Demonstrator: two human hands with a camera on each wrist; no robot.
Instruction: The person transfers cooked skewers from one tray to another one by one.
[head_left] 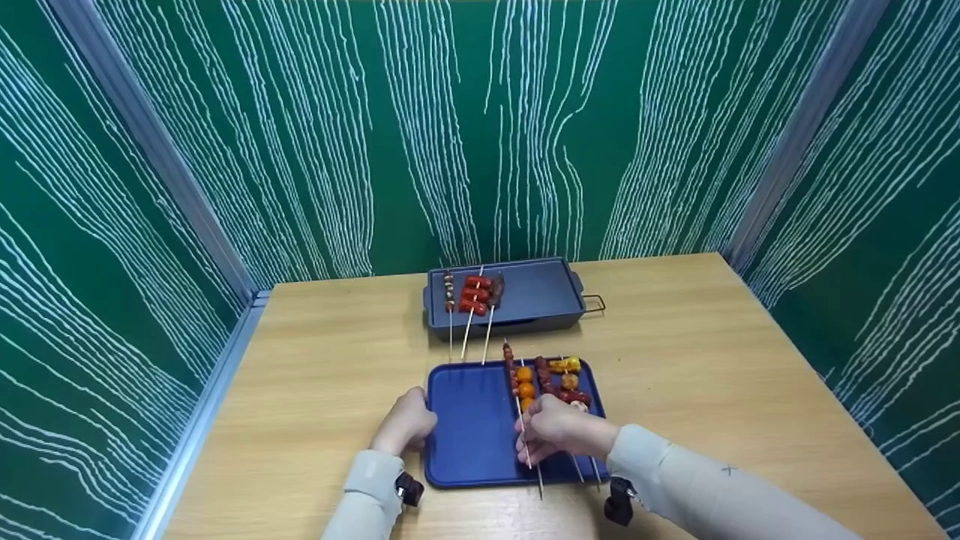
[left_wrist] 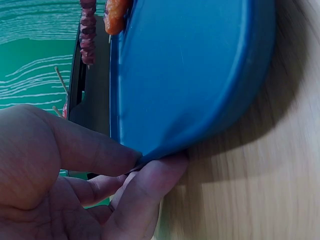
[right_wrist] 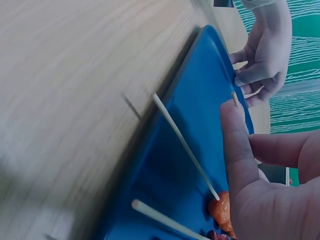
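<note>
Pale right sleeve (head_left: pixel 720 487), lower right of the frame, leads to the right hand (head_left: pixel 555 427), whose thumb and fingers pinch the stick of a red meat skewer (head_left: pixel 510 367). Said skewer is at lower centre, its tip past the far rim of the blue tray (head_left: pixel 469 427). Left hand (head_left: pixel 407 420) pinches the tray's left edge. Tray's right half carries an orange-ball skewer (head_left: pixel 525 382), a dark meat skewer (head_left: pixel 543 371) and a mixed skewer (head_left: pixel 569 364); lower portions partly hidden by the right hand. Beyond, at centre, a grey grill pan (head_left: pixel 536 289) bears three skewers, red sausages (head_left: pixel 474 295) in the middle. Both tray and pan stand on a wooden table (head_left: pixel 330 360).
</note>
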